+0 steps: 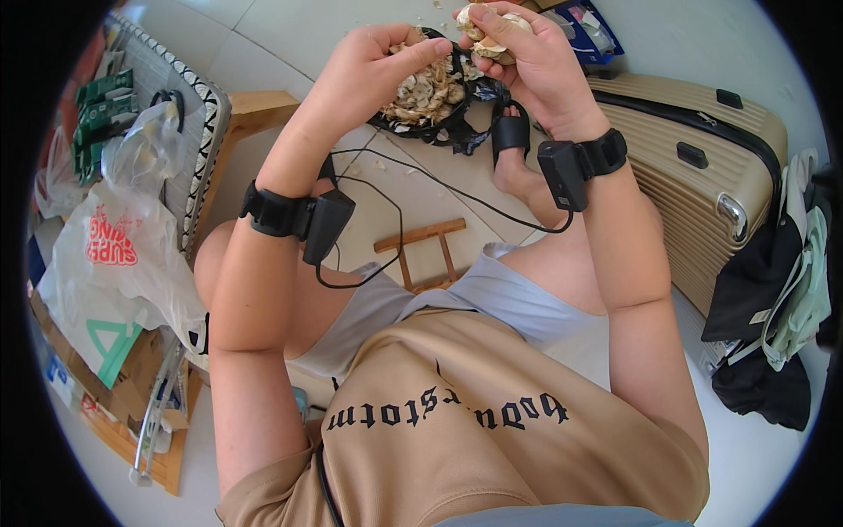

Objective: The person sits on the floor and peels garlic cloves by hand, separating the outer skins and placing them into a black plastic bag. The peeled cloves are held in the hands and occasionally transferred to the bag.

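My right hand (533,66) grips garlic bulbs or clusters of cloves (495,47) between thumb and fingers, at the top of the head view. To its left, my left hand (375,76) hovers over the near-left side of a container lined with a black plastic bag (461,109). Its thumb stretches out and its fingers curl; whether a scrap of skin is pinched there I cannot tell. Dry garlic skins and stalks (428,99) heap up inside the container. A black device is strapped to each wrist, with a cable between my arms.
A ribbed gold suitcase (685,132) stands at right, with bags and cloth (757,296) hanging beside it. White plastic bags (132,263) and a mattress edge (204,132) lie at left. Between my legs is a small wooden frame (421,237). Skin flakes dot the tiled floor (375,191).
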The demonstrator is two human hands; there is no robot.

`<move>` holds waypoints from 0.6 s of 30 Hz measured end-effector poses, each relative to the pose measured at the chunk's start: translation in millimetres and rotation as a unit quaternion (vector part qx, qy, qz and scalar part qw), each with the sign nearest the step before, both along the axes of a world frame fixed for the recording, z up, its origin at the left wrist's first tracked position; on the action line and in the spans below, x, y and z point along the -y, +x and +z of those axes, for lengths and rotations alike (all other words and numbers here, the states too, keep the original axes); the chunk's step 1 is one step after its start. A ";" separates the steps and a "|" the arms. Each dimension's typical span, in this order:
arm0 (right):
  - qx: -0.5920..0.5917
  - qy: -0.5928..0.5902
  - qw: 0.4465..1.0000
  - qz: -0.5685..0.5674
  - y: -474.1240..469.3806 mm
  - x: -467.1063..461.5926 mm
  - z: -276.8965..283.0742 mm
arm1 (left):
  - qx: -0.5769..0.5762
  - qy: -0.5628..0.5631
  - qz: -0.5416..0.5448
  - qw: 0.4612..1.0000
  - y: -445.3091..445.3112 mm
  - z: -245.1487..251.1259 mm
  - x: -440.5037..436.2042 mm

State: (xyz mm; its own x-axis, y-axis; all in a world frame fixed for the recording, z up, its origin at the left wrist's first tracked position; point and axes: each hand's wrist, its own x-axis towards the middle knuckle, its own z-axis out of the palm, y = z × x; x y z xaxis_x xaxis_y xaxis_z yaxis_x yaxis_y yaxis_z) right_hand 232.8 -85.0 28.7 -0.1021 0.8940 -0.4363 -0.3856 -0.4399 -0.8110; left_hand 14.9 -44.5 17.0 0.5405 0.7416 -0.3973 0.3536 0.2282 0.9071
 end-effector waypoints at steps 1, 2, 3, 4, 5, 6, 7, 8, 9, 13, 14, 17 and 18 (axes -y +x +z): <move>0.010 0.000 1.000 0.004 1.1 -0.4 0.2 | 0.001 -0.001 0.004 1.000 0.6 -0.8 -0.2; 0.018 -0.002 1.000 0.007 2.0 -0.2 0.6 | -0.005 0.000 0.012 1.000 0.9 -1.6 0.1; 0.027 -0.004 1.000 0.009 2.8 -0.1 1.3 | 0.014 -0.020 0.019 1.000 1.2 -2.4 0.8; 0.035 -0.006 0.999 0.011 3.2 0.2 1.9 | 0.026 -0.039 0.031 0.998 1.2 -3.0 1.3; 0.041 0.004 0.999 0.011 3.1 0.8 2.7 | 0.038 -0.058 0.042 0.997 1.1 -3.4 1.6; 0.047 0.014 0.999 0.011 2.5 1.4 3.5 | 0.062 -0.087 0.046 0.993 0.1 -3.3 1.7; 0.052 0.025 0.998 0.011 1.7 1.8 4.4 | 0.085 -0.115 0.050 0.988 -1.7 -2.7 1.7; 0.066 0.032 0.997 0.012 0.8 1.7 5.3 | 0.100 -0.146 0.057 0.983 -2.9 -2.0 1.1; 0.079 0.040 0.996 0.012 -0.4 1.3 6.2 | 0.115 -0.159 0.051 0.979 -3.5 -1.5 0.3; 0.131 0.064 0.988 0.046 -4.2 1.9 12.8 | 0.161 -0.210 0.069 0.962 -0.5 -0.4 2.4; 0.157 0.077 0.983 0.049 -6.3 2.6 14.2 | 0.178 -0.220 0.082 0.956 1.4 -0.4 4.6; 0.246 0.120 0.960 0.060 -12.2 5.9 17.7 | 0.201 -0.268 0.139 0.932 5.7 -0.6 9.4; 0.283 0.135 0.947 0.065 -13.1 6.3 18.7 | 0.187 -0.246 0.121 0.943 7.1 -1.0 9.8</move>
State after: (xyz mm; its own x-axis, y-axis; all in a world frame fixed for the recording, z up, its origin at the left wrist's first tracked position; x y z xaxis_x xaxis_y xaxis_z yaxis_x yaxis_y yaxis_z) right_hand 219.7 -91.3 47.4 -0.0382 0.9768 -0.2109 0.1874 -0.2003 -0.9616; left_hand 22.0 -54.3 15.9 0.5492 0.6379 -0.5399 -0.0877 0.6865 0.7219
